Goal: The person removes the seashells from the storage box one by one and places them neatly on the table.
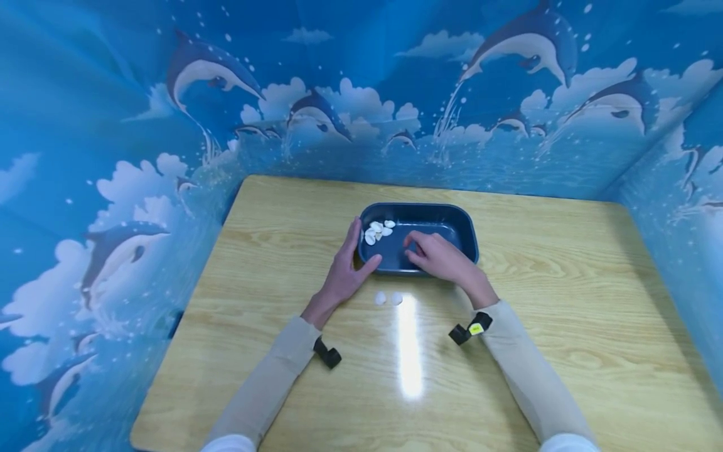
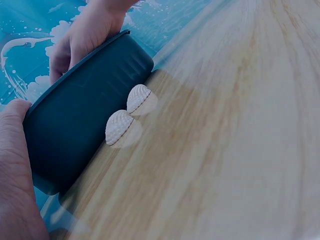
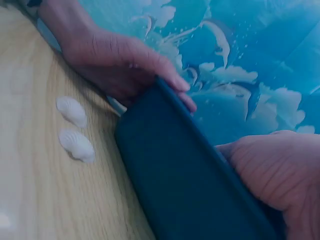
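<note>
At a wood-grain table (image 1: 271,251) backed by a dolphin-print backdrop (image 1: 361,160), a person in pale sleeves (image 1: 265,383) is working over a dark blue tray (image 1: 394,253), which is sitting toward the far side of the tabletop. The left hand (image 1: 341,273) is gripping the tray's near left corner, fingers lying along the outer end wall and thumb hooking over the near rim, apparently bracing the container against sliding. The right hand (image 1: 443,256) is reaching over the near rim, its fingers bending in toward the thumb; whether they are pinching anything, one cannot tell, as the wall is hiding the tips in both wrist views. Small white shells (image 1: 376,226) are lying bunched at the tray's left end, beside the bracing hand, a placement probably giving the other hand room to the right. Just outside the near wall, two ribbed shells, the left one (image 1: 381,298) and the right one (image 1: 397,298), are resting side by side on the table, seemingly within easy reach of either hand. Black wrist cameras (image 1: 327,355) are riding at both cuffs, presumably for watching each hand's work.
</note>
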Action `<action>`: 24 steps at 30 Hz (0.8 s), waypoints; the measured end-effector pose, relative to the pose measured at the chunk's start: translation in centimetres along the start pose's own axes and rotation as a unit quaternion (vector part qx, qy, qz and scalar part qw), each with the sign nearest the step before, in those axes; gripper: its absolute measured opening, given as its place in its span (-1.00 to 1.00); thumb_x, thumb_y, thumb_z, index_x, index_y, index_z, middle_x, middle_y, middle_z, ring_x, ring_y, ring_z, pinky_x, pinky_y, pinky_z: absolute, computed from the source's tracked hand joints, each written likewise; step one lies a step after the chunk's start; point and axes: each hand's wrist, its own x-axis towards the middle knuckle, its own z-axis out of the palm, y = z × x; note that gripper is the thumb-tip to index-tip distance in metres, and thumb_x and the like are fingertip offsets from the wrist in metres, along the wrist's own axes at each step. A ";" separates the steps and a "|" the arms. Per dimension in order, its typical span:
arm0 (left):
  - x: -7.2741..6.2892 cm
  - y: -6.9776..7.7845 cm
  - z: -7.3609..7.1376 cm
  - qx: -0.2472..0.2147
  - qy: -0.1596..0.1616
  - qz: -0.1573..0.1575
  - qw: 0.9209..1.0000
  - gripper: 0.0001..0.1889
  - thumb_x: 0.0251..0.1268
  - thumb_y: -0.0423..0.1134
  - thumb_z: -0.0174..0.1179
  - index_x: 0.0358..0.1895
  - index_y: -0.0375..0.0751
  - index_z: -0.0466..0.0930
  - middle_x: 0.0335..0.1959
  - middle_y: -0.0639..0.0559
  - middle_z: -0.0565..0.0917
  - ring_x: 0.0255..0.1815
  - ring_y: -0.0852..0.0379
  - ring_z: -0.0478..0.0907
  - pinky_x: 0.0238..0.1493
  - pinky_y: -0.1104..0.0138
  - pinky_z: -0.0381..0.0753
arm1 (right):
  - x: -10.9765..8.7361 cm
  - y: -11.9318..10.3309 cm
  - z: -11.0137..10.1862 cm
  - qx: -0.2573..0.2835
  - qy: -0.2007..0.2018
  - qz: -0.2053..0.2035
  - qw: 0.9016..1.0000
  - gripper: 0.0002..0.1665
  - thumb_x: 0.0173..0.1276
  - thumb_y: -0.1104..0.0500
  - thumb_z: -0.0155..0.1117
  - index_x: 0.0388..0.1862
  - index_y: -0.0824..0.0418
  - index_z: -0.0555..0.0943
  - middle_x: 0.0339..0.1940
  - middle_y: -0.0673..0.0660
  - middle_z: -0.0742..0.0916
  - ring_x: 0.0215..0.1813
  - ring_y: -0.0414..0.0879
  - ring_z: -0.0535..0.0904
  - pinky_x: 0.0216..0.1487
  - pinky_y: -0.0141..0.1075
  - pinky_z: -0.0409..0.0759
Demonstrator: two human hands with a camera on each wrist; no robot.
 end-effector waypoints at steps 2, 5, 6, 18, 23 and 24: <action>0.0 -0.1 0.0 -0.001 0.000 0.002 1.000 -0.01 0.48 0.12 0.21 0.74 0.05 -0.23 0.76 -0.08 -0.13 0.73 0.22 -0.22 0.70 0.06 -0.09 | 0.7 0.4 0.2 -0.003 -0.004 0.008 1.000 -0.74 0.59 0.20 0.21 0.12 0.30 0.66 -0.60 -0.01 0.53 -0.59 -0.14 0.41 -0.52 -0.27 0.36; 0.1 -0.1 0.0 -0.007 0.001 0.007 1.000 -0.02 0.48 0.05 0.23 0.74 0.01 -0.22 0.76 -0.10 -0.13 0.73 0.19 -0.22 0.70 0.06 -0.09 | 1.7 0.8 0.4 -0.010 -0.012 0.012 1.000 -0.72 0.59 0.19 0.22 0.15 0.30 0.66 -0.57 0.01 0.56 -0.56 -0.12 0.43 -0.48 -0.24 0.38; 0.1 -0.2 0.0 -0.008 0.001 0.008 1.000 -0.02 0.49 0.05 0.23 0.74 0.01 -0.22 0.76 -0.10 -0.13 0.73 0.19 -0.21 0.70 0.06 -0.08 | 2.0 0.9 0.5 -0.015 -0.014 0.012 1.000 -0.70 0.59 0.19 0.22 0.17 0.29 0.66 -0.56 0.01 0.57 -0.54 -0.12 0.44 -0.46 -0.23 0.39; 0.0 0.0 0.0 -0.007 -0.006 0.001 1.000 -0.03 0.49 0.05 0.22 0.74 0.10 -0.25 0.76 -0.08 -0.14 0.73 0.20 -0.23 0.70 0.06 -0.09 | 4.3 1.4 1.3 -0.045 -0.042 0.010 0.998 -0.42 0.60 0.19 0.20 0.55 0.21 0.44 -0.06 0.23 0.76 -0.45 -0.08 0.48 -0.20 -0.11 0.54; 0.1 -0.1 -0.1 -0.003 -0.005 -0.003 1.000 -0.04 0.49 0.03 0.22 0.73 0.16 -0.26 0.76 -0.07 -0.14 0.72 0.23 -0.23 0.70 0.06 -0.09 | 4.7 1.4 1.4 -0.048 -0.045 0.010 0.998 -0.42 0.61 0.19 0.18 0.56 0.18 0.43 0.41 0.27 0.63 -0.22 -0.04 0.58 0.15 0.00 0.60; 0.1 -0.1 -0.1 -0.001 -0.005 -0.004 1.000 -0.04 0.49 0.05 0.22 0.73 0.18 -0.26 0.76 -0.05 -0.14 0.72 0.24 -0.24 0.69 0.07 -0.09 | 4.7 1.4 1.4 -0.048 -0.045 0.011 0.998 -0.42 0.61 0.19 0.18 0.56 0.17 0.43 0.39 0.27 0.64 -0.22 -0.03 0.58 0.13 0.00 0.61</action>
